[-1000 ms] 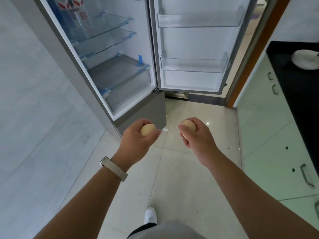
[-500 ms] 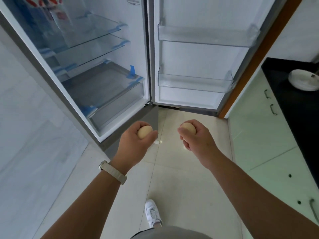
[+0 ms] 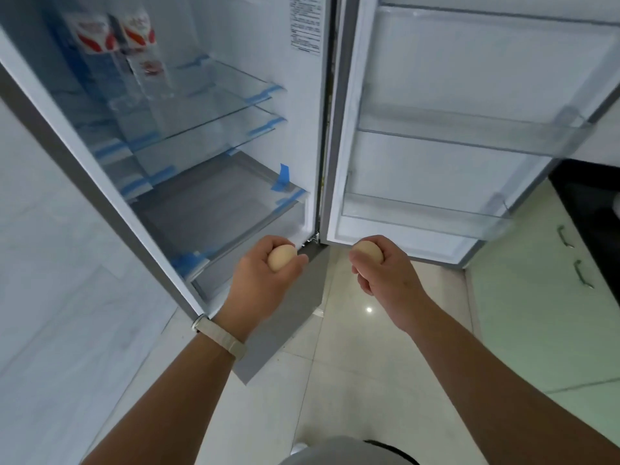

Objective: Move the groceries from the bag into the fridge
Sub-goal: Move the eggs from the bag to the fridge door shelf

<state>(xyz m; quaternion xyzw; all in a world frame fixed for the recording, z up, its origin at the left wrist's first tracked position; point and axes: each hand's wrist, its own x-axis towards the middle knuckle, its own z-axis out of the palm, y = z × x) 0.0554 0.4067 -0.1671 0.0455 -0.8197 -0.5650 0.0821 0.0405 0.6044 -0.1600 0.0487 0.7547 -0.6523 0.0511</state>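
While both hands (left (image 3: 265, 283), right (image 3: 385, 273)) each clutch an egg (image 3: 281, 257), two bottles (image 3: 117, 38) occupy the fridge (image 3: 302, 129).

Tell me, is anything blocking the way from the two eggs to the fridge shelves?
Nothing visible. The fridge door is open, and each egg, left and right, faces bare glass shelves.

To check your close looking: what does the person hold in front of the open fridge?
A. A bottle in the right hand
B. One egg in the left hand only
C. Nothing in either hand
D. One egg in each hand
D: the left hand grips one egg and the right hand grips another egg.
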